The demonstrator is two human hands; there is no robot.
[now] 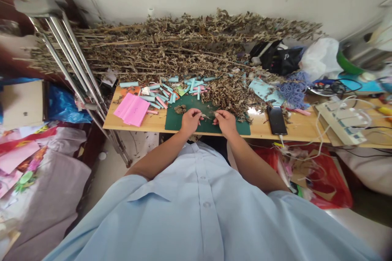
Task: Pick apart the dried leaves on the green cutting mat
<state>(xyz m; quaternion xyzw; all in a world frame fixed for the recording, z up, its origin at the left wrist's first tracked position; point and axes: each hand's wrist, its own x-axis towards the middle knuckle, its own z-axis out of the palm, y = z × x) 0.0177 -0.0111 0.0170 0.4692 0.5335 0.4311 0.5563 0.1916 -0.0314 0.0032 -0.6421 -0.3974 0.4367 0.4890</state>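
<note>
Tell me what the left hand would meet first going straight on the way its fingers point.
The left hand, beyond the dried leaf at its fingertips, would probably meet the right hand first; depth is unclear.

No text I can read. At my two o'clock, black bag (290, 63) bears pale mark, too small to make out. At my nine o'clock, tan cardboard (23, 100) carries small dark mark, illegible to me.
</note>
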